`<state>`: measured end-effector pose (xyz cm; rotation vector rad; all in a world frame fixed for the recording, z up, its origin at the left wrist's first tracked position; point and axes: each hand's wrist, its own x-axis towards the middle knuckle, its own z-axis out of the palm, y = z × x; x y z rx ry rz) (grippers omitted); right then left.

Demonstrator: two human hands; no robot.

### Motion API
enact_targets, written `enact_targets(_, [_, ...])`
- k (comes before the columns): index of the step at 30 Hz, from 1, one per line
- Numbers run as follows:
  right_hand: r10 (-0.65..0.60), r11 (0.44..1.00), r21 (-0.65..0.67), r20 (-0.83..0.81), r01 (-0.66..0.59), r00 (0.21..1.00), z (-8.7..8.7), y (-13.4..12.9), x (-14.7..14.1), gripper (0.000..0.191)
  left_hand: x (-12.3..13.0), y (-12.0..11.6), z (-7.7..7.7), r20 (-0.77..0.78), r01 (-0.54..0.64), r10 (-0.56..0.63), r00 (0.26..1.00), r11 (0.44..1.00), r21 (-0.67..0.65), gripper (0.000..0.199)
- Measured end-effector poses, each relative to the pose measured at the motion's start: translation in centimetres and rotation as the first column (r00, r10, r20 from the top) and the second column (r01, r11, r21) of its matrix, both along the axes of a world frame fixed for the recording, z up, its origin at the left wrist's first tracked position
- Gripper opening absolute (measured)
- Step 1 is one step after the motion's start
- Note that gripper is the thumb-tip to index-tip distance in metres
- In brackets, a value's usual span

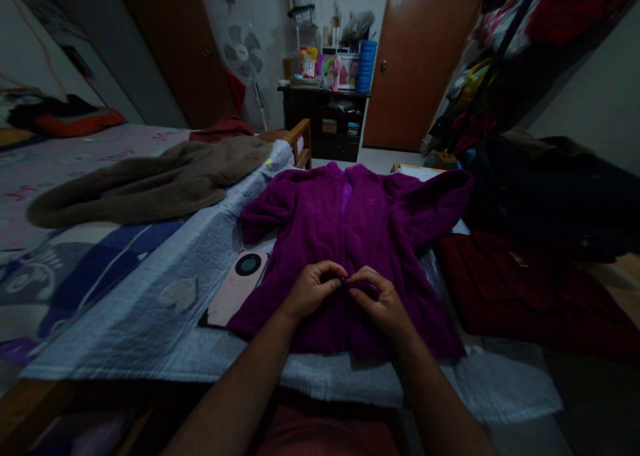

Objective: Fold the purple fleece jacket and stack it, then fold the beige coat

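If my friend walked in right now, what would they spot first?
Probably the purple jacket, spread out in the middle, with the left hand and right hand meeting at its lower front. Next might be the flat pink thing with a dark circle, poking out on the left, and the dark red cloth on the right.

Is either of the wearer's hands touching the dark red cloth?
No, the left hand and right hand both pinch the front of the purple jacket, while the dark red cloth lies to their right.
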<state>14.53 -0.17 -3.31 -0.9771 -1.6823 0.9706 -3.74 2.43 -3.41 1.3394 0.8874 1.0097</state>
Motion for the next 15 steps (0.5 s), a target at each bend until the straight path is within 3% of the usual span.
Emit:
enact_targets(8, [0.003, 1.000, 0.030, 0.018, -0.003, 1.000, 0.11, -0.05, -0.24, 0.009, -0.20, 0.12, 0.15, 0.017, 0.021, -0.020, 1.000, 0.999, -0.033, 0.016])
enact_targets(11, [0.013, 0.999, 0.048, 0.050, -0.015, 0.999, 0.44, -0.16, -0.44, 0.010, -0.42, 0.09, 0.41, 0.015, 0.033, -0.031, 0.999, 0.994, -0.102, 0.017])
enact_targets(15, [0.098, 0.995, 0.023, 0.056, -0.100, 0.994, 0.65, -0.21, -0.30, 0.025, -0.37, -0.29, 0.71, -0.016, 0.012, -0.016, 1.000, 0.980, -0.197, 0.026])
